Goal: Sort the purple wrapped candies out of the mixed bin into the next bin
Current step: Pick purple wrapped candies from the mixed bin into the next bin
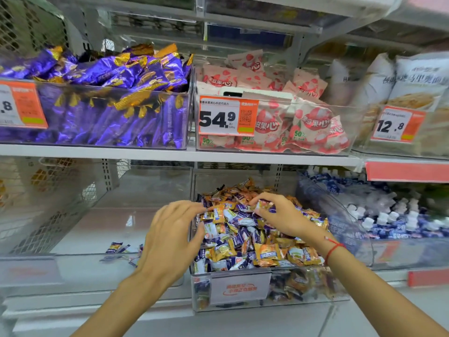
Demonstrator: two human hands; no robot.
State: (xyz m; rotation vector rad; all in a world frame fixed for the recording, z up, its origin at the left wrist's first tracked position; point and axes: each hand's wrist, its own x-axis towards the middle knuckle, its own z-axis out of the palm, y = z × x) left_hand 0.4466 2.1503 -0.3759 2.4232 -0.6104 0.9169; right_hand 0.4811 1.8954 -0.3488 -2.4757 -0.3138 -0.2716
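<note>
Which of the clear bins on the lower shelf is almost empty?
The left bin, beside the mixed bin: it holds only a few purple candies; the others are piled full.

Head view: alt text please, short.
Both hands reach into a clear mixed bin of orange and purple wrapped candies; the right hand pinches one, the left hand touches the pile's left edge. The next bin, left, holds a few purple candies.

Left hand (pixel 170 233) hides next bin's (pixel 73 261) right part; left price tag (pixel 21 105) cropped, maybe "8"
</note>
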